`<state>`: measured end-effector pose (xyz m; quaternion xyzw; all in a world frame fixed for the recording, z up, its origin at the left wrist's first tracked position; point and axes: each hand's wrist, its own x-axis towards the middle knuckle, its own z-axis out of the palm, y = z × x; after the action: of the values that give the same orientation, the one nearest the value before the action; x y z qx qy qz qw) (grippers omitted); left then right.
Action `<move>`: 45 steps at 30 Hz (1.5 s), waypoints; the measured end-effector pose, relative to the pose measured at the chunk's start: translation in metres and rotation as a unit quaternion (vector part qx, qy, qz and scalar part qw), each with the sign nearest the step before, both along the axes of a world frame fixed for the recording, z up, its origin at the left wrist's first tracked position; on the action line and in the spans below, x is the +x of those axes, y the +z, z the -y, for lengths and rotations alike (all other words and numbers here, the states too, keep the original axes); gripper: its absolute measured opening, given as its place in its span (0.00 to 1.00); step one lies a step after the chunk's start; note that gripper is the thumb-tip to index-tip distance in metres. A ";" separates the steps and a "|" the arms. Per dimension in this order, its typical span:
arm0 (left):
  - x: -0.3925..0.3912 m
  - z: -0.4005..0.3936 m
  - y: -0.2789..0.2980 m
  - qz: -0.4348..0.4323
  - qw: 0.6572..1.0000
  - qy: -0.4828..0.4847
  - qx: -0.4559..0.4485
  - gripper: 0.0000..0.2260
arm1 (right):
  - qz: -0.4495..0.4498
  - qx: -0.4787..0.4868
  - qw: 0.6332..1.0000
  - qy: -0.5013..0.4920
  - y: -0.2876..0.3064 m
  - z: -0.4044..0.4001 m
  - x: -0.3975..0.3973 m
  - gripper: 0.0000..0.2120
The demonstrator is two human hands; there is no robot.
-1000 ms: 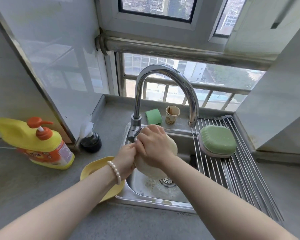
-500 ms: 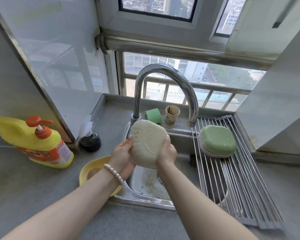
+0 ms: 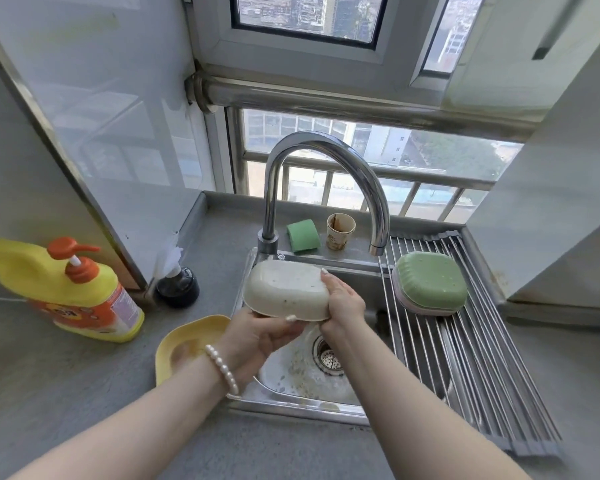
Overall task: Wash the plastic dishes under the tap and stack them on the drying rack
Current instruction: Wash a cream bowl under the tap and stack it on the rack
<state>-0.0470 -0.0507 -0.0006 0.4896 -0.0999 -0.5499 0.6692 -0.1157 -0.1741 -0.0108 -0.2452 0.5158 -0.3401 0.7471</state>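
Observation:
A cream plastic dish (image 3: pixel 286 289) is held upside down over the sink (image 3: pixel 291 398), left of the tap's spout (image 3: pixel 376 249). My left hand (image 3: pixel 260 336) grips its near rim from below, thumb on the edge. My right hand (image 3: pixel 343 303) grips its right end. No water is visible running from the tap (image 3: pixel 321 157). A green dish (image 3: pixel 430 282) lies face down on a pink one on the drying rack (image 3: pixel 465 358). A yellow dish (image 3: pixel 184 344) sits on the counter left of the sink, partly hidden by my left arm.
A yellow detergent bottle with an orange pump (image 3: pixel 73 289) stands on the left counter. A small black object (image 3: pixel 177 287) sits near the wall. A green sponge (image 3: pixel 302 235) and a stained paper cup (image 3: pixel 340 232) sit behind the sink. Food bits lie around the drain (image 3: pixel 328 355).
The cream dish has tipped from nearly upright to flatter, bottom up, and moved slightly down. One second ago my right hand covered it near the tap base; now both hands hold its edges.

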 end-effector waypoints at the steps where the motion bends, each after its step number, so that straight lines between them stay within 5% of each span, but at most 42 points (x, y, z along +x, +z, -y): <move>1: 0.006 -0.001 0.002 -0.047 0.999 0.015 0.010 0.20 | -0.002 -0.003 1.000 0.014 0.003 0.005 -0.002 0.08; 4: 0.023 0.002 0.009 -0.153 0.985 0.061 0.051 0.21 | -0.005 -0.026 0.994 0.103 0.009 0.021 -0.012 0.09; 7: 0.032 0.013 0.010 -0.166 0.976 0.066 0.121 0.25 | -0.061 -0.094 0.968 0.226 0.017 0.030 -0.017 0.12; 10: 0.025 0.027 -0.001 -0.157 0.966 0.124 0.164 0.17 | -0.171 -0.194 0.932 0.255 0.023 0.025 -0.006 0.07; 16: 0.017 0.042 -0.021 -0.111 0.936 0.278 0.187 0.17 | -0.437 -0.473 0.737 0.204 0.004 -0.040 0.008 0.23; 19: 0.016 0.041 -0.027 -0.107 0.946 0.241 0.190 0.22 | -0.380 -0.665 0.611 0.198 -0.011 -0.066 -0.002 0.20; 21: 0.018 0.039 -0.028 -0.141 0.943 0.244 0.176 0.23 | -0.334 -0.704 0.574 0.252 -0.014 -0.048 -0.013 0.18; 23: 0.020 0.036 -0.026 -0.148 0.941 0.243 0.183 0.21 | -0.313 -0.625 0.646 0.306 -0.004 -0.021 -0.019 0.19; 25: 0.019 0.036 -0.019 -0.142 0.943 0.238 0.186 0.17 | -0.266 -0.439 0.812 0.279 0.005 0.002 -0.015 0.17; 26: 0.020 0.037 -0.020 -0.140 0.943 0.240 0.182 0.16 | -0.275 -0.379 0.845 0.257 0.007 0.005 -0.011 0.17; 27: 0.019 0.039 -0.018 -0.138 0.941 0.249 0.182 0.16 | -0.295 -0.379 0.842 0.244 0.008 -0.004 -0.009 0.18; 31: 0.019 0.042 -0.018 -0.149 0.935 0.274 0.170 0.16 | -0.337 -0.639 0.654 0.223 -0.004 -0.051 -0.016 0.21; 32: 0.018 0.042 -0.018 -0.152 0.935 0.273 0.167 0.15 | -0.330 -0.647 0.645 0.238 -0.007 -0.046 -0.017 0.21; 33: 0.017 0.042 -0.017 -0.152 0.935 0.274 0.166 0.15 | -0.329 -0.616 0.669 0.253 -0.005 -0.034 -0.017 0.22; 36: 0.016 0.042 -0.011 -0.134 0.933 0.283 0.176 0.12 | -0.285 -0.397 0.841 0.231 0.009 -0.008 -0.013 0.20; 37: 0.014 0.042 -0.008 -0.121 0.932 0.288 0.184 0.11 | -0.296 -0.363 0.857 0.214 0.013 -0.011 -0.011 0.20; 42: 0.009 0.043 0.007 0.011 0.919 0.317 0.235 0.13 | -0.415 -0.577 0.664 0.231 0.002 -0.064 -0.014 0.34; 45: 0.010 0.039 0.002 0.165 0.909 0.299 0.239 0.16 | -0.441 -0.455 0.720 0.283 0.001 -0.032 -0.009 0.33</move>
<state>-0.0375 -0.0897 0.0017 0.7257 0.0764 -0.2432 0.6390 -0.1246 -0.1419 -0.0097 -0.8124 0.4764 -0.1605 0.2953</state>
